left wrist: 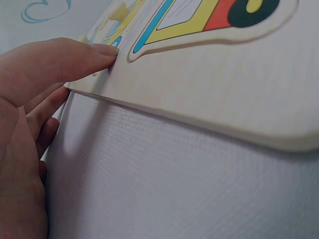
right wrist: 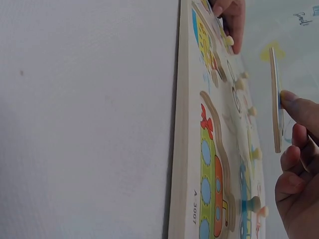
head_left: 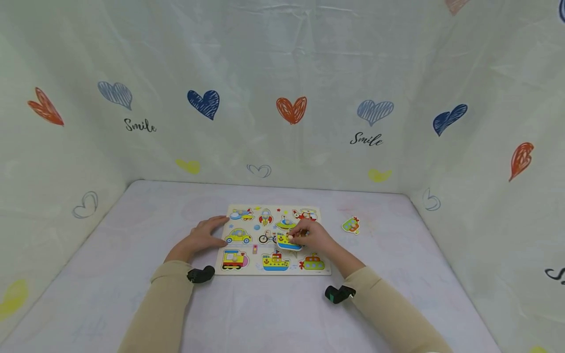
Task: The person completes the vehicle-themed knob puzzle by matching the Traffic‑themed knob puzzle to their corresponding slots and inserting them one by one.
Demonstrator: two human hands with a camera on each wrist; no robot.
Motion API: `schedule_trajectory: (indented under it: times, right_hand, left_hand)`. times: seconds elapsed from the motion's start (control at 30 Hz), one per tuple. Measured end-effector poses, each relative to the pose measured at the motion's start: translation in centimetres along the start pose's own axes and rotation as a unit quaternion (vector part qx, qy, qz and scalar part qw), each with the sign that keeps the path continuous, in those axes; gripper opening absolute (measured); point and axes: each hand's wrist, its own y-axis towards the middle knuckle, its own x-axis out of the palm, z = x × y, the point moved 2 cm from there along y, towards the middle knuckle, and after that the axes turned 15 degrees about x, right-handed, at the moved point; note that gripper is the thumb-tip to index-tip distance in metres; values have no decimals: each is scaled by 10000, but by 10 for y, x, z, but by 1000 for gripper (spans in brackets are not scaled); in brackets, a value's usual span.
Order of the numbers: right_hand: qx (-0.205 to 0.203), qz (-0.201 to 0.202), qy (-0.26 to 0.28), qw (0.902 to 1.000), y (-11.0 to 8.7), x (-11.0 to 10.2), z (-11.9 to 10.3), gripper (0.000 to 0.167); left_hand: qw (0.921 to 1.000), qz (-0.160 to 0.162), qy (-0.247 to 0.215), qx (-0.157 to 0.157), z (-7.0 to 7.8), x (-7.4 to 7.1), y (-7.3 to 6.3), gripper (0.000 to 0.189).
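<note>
A wooden knob puzzle board [head_left: 255, 264] with colourful vehicle pictures lies flat on the table. My right hand [head_left: 315, 236] pinches a yellow and blue ship puzzle piece [head_left: 287, 243] between thumb and fingers, holding it tilted above the board. The right wrist view catches that piece [right wrist: 275, 107] edge-on, apart from the board. Below it on the board is a matching ship picture [head_left: 275, 262]. My left hand [head_left: 200, 240] rests at the board's left edge, fingers extended; in the left wrist view its thumb [left wrist: 75, 59] touches the top face close to the train piece [left wrist: 192, 20].
A small green and yellow knobbed piece [head_left: 351, 225] lies on the table right of the board. A submarine-shaped recess [right wrist: 212, 174] shows its printed picture. Knobs stick up from several seated pieces. A curtain with hearts [head_left: 291, 110] surrounds the white table [head_left: 265, 314].
</note>
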Motion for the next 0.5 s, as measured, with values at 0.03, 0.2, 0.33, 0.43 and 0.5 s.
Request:
schedule_trajectory:
  times: [0.03, 0.2, 0.33, 0.43, 0.5]
  right_hand:
    - [66, -24, 21, 10000, -1, 2, -1, 7]
    - [35, -202, -77, 9998, -4, 12, -4, 8]
    - [-132, -388, -144, 9991, -6, 20, -4, 8]
    - [-221, -490, -146, 9984, -8, 24, -5, 9]
    - [-273, -544, -125, 9981, -9, 26, -6, 9]
  left_hand:
    - [10000, -5, 10, 6, 0, 0, 0, 81]
    - [10000, 8, 73, -22, -1, 1, 2, 81]
    - [10000, 27, 76, -36, -1, 1, 2, 81]
    - [10000, 16, 66, -4, 0, 0, 1, 80]
    - [10000, 8, 57, 18, 0, 0, 1, 80]
